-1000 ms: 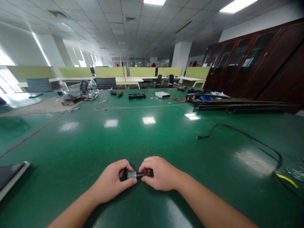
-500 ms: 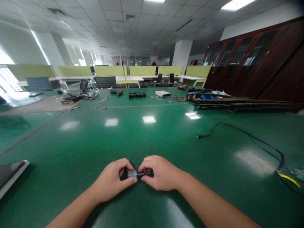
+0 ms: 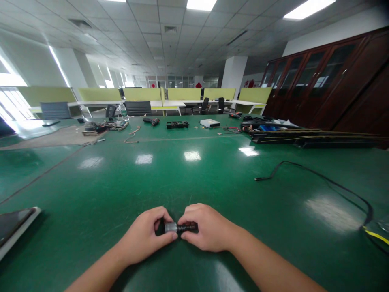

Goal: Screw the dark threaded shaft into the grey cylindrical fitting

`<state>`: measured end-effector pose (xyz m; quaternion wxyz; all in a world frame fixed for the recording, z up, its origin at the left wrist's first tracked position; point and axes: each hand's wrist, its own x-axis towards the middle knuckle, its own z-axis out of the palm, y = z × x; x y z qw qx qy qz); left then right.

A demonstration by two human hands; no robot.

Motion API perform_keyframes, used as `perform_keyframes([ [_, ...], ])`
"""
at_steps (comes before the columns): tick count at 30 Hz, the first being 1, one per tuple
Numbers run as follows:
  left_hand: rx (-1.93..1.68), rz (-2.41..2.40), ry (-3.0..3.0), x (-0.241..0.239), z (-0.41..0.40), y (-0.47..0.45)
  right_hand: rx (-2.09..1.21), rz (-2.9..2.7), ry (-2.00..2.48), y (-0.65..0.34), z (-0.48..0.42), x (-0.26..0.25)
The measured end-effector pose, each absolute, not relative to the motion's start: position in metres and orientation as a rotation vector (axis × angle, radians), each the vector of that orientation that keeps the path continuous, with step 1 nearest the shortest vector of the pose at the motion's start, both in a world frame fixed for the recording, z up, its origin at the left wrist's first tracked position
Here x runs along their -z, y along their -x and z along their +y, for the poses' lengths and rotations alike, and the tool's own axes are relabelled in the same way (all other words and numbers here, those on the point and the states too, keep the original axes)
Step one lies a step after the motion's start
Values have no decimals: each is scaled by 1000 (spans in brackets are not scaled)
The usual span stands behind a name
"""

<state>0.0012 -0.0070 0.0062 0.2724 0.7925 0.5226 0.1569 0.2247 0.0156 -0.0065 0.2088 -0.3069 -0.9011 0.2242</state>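
A small part with a grey metal-looking cylinder and a dark ribbed shaft lies level between my hands, just above or on the green tabletop; I cannot tell which. My left hand pinches the grey cylinder between thumb and fingers. The dark shaft is gripped by my right hand, whose curled fingers cover its far end. Both hands are close together, with their fingertips almost meeting.
A black cable curves across the right side. At the left edge lies a flat dark device with a pale rim. Farther back are a power drill, a black frame, a white box and piled dark strips.
The whole view has shifted slightly, with everything a little lower in the picture. My hands keep the same hold on the cylinder and shaft.
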Motion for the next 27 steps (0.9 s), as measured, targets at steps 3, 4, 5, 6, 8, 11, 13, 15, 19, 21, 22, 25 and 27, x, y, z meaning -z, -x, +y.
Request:
perform_keyframes([
  [3,-416,1410,-2114,-7,-7,-2,-615,-2507,861,-224,15,7],
  [4,-416,1410,-2112,-7,-7,-2,-615,-2504,867,-224,16,8],
  [5,-415,1410,-2112,-7,-7,-2,-614,-2501,872,-224,16,8],
  [6,-413,1411,-2114,-7,-6,-2,-613,-2497,874,-224,16,8],
  [8,-410,1415,-2116,-7,-6,-2,-612,-2493,874,-224,16,9],
  [11,-424,1403,-2120,-7,-6,-3,-596,-2486,880,-224,17,10],
  [13,-435,1390,-2119,-8,-7,-3,-590,-2486,885,-224,17,11],
  [15,-435,1389,-2113,-9,-7,-4,-589,-2485,888,-225,17,11],
  [19,-429,1393,-2109,-9,-7,-4,-587,-2481,889,-225,17,11],
  [21,-435,1391,-2109,-9,-7,-3,-586,-2481,892,-225,17,10],
  [22,-440,1389,-2110,-9,-7,-3,-585,-2482,893,-226,17,9],
  [25,-448,1388,-2119,-8,-7,-3,-579,-2484,903,-228,17,8],
  [27,-444,1390,-2123,-8,-7,-3,-581,-2484,907,-229,17,8],
])
